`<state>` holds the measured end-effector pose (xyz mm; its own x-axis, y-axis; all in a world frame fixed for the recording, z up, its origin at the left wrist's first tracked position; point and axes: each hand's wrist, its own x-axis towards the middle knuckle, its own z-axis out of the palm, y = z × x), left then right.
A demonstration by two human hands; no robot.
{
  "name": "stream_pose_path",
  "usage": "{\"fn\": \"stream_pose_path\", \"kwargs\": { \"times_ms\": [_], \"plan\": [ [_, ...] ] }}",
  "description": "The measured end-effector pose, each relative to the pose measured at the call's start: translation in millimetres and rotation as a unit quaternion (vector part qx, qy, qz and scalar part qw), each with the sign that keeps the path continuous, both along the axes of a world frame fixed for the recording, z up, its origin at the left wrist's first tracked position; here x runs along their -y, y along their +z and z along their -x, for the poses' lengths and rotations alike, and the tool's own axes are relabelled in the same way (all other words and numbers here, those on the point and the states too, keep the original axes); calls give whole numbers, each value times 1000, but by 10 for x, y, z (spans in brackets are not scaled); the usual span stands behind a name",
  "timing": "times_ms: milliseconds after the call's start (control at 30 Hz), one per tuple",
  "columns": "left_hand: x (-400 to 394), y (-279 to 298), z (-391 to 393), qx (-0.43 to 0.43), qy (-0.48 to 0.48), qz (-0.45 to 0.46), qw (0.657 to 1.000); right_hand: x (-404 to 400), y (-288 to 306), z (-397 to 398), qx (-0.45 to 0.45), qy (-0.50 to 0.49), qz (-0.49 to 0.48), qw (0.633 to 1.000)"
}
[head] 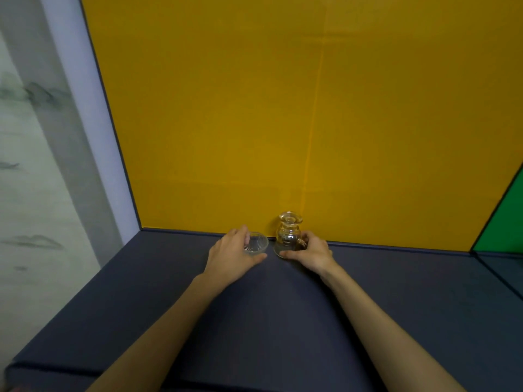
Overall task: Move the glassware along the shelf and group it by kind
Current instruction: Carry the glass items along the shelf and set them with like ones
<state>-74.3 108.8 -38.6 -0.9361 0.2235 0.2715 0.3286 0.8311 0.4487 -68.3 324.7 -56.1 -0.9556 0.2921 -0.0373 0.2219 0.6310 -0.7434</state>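
A small clear ribbed glass cup (256, 243) stands on the dark blue shelf (396, 292), close to the yellow back wall. My left hand (230, 254) wraps around its left side, thumb in front and fingers behind. Right beside it stands a clear glass pitcher (288, 232) with a flared mouth and a narrow neck. My right hand (311, 254) grips it low on its right side, at the handle, with the thumb along its base. The cup and pitcher stand a small gap apart.
The yellow back wall (283, 123) rises directly behind the glassware. A green panel (503, 219) and a second shelf section lie at the far right. A pale wall with an ink painting (31, 165) borders the left. The shelf's front edge runs along the bottom.
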Motion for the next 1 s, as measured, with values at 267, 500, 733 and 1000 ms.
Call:
{"fn": "stream_pose_path", "kwargs": {
  "times_ms": [267,500,733,1000],
  "plan": [
    [-3,-12,-39,68,25,-82,994,37,36,-55,-14,-4,7,1000],
    [164,-12,-83,71,36,-130,988,-50,194,-331,-83,9,29,996],
    [257,-23,-114,41,8,-166,985,-95,588,-555,-97,5,20,995],
    [223,37,-128,28,-18,-169,985,-67,811,-670,-139,-25,39,989]
  ]
}}
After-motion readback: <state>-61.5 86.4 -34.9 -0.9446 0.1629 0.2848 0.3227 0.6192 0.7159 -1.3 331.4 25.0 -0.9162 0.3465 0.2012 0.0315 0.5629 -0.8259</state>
